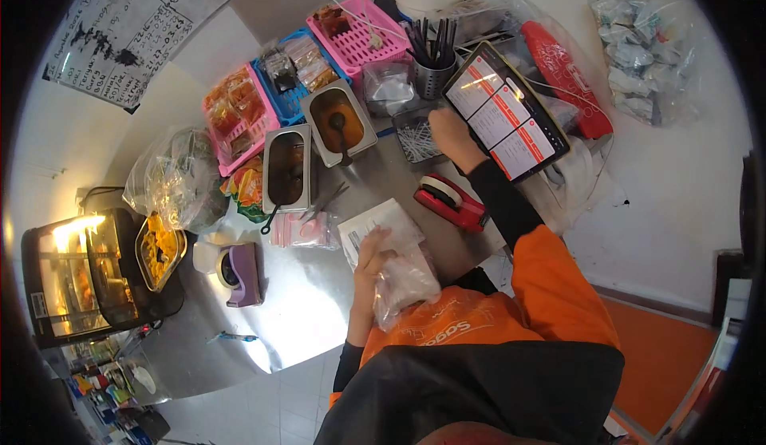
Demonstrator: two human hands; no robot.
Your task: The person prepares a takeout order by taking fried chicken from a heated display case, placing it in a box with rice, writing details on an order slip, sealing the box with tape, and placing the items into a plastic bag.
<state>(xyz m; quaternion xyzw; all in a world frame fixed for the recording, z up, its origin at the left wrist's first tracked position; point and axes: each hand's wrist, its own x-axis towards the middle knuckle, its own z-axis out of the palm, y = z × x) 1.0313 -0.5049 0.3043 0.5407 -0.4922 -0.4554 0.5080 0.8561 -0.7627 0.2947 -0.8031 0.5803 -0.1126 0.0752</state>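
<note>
My left hand point(372, 256) grips a clear plastic bag point(410, 280) with a white paper packet point(389, 214) at its far end, close to my body. Dark print marks the paper. My right hand point(450, 133) is bent over the right side of a dark tray point(419, 156) of thin white sticks point(417, 135). Its fingers are curled and partly hidden, so I cannot see whether they hold anything. Just right of that hand leans a tablet point(505, 113) with a lit screen. Between my hands sits a red tape dispenser point(452, 201) with a pale roll.
Two steel pans of sauce point(339, 123) with ladles, scissors point(329, 199) and a purple tape dispenser point(242, 274) share the steel table point(293, 319). Pink and blue baskets point(281, 107) hold packets along the wall. A metal cup point(434, 77) holds black utensils. A lit food warmer point(78, 277) stands left.
</note>
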